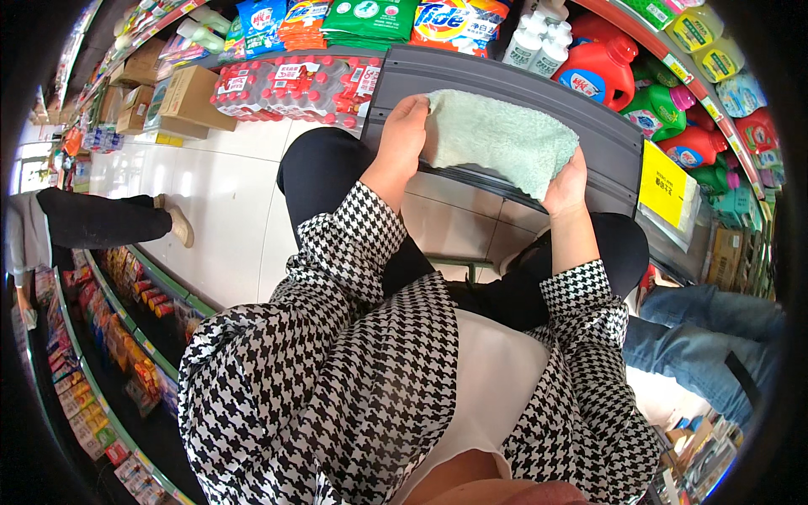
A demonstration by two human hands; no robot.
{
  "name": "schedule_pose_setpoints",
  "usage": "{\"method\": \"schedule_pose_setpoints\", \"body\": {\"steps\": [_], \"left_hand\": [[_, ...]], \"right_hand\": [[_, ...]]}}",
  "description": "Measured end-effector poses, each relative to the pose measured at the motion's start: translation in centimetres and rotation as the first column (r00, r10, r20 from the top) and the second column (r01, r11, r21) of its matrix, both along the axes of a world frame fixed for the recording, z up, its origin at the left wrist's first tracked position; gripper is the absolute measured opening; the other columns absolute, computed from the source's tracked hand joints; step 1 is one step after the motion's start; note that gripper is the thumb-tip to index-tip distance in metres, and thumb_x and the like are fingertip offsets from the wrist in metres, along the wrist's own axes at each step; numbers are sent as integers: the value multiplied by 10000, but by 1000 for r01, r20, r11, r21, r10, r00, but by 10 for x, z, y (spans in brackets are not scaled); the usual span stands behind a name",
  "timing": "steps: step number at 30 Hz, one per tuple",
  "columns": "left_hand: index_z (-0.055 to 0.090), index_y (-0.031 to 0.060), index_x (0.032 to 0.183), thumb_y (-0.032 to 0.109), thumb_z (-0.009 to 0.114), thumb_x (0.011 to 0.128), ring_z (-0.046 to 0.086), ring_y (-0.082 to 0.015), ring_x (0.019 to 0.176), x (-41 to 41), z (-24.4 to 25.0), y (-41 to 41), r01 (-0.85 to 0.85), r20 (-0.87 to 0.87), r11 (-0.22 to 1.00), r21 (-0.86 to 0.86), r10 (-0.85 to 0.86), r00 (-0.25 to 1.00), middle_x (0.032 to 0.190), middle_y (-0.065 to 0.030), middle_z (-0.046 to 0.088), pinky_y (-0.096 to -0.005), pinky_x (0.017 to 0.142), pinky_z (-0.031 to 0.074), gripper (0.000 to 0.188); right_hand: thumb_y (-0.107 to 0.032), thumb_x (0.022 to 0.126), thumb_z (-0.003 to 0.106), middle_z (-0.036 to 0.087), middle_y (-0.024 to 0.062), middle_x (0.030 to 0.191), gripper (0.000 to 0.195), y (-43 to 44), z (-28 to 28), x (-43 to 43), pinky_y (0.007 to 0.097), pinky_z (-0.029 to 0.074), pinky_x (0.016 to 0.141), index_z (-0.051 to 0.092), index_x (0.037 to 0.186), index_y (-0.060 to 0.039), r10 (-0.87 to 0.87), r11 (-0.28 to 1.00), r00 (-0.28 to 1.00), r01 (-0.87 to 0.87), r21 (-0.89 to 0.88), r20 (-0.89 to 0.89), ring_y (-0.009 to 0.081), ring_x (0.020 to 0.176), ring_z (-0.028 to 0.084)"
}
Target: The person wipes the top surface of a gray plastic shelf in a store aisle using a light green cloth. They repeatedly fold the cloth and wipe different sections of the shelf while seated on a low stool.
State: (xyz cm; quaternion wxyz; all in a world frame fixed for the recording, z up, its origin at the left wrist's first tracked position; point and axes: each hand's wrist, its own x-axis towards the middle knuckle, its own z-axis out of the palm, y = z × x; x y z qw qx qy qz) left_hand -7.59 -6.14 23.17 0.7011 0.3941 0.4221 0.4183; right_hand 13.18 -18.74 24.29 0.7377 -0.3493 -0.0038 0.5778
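Note:
A pale green cloth (499, 136) with a fluffy towel texture is stretched between my two hands. My left hand (407, 129) pinches its left end, thumb on top. At the right end, my right hand (567, 183) grips the lower corner. Beneath and behind the cloth lies a dark grey metal shelf (454, 72), which spans the space over my knees. Whether the cloth touches the shelf I cannot tell. The fingers under the cloth are hidden.
Tide detergent bags (451, 25) stand beyond the shelf, with white bottles (533, 47) and red detergent jugs (596, 69) on the right. Bottle packs (303, 88) and cardboard boxes (192, 98) sit left. One person's legs (104, 218) are left, another's jeans (701, 341) right.

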Motion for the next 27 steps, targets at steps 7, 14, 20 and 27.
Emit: {"method": "schedule_pose_setpoints", "body": {"steps": [7, 14, 20, 27], "left_hand": [[355, -46, 1395, 452, 475, 975, 456, -241, 1268, 13, -30, -44, 379, -254, 890, 252, -317, 914, 1379, -187, 468, -372, 1078, 339, 663], [435, 91, 1365, 613, 408, 918, 482, -229, 1245, 11, -14, -69, 576, 681, 761, -299, -253, 687, 1369, -78, 499, -404, 1071, 358, 688], [500, -14, 1245, 137, 482, 963, 588, -239, 1094, 3, -23, -51, 301, 473, 896, -327, -121, 873, 1203, -111, 597, -402, 970, 458, 321], [507, -18, 1245, 137, 506, 953, 598, -247, 1078, -8, -13, -36, 418, 330, 858, -298, -318, 889, 1204, -128, 590, -393, 930, 484, 331]], "right_hand": [[-328, 995, 312, 553, 142, 1292, 485, -1, 0, -13, 427, 420, 1026, 479, 1303, 6, 155, 981, 987, -151, 122, -30, 299, 1173, 539], [-397, 1010, 324, 544, 131, 1299, 504, -8, -9, -50, 414, 418, 1021, 464, 1314, -20, 346, 938, 938, -346, -30, -14, 273, 1196, 520], [-468, 989, 402, 346, 198, 1456, 659, -5, -5, -28, 454, 374, 1036, 228, 1479, -63, 309, 950, 819, -239, -200, 484, 323, 1320, 376], [-295, 910, 643, 376, 159, 1437, 753, 0, -22, -65, 398, 336, 1067, 224, 1480, -35, 443, 890, 720, -425, -165, 534, 253, 1317, 377]]}}
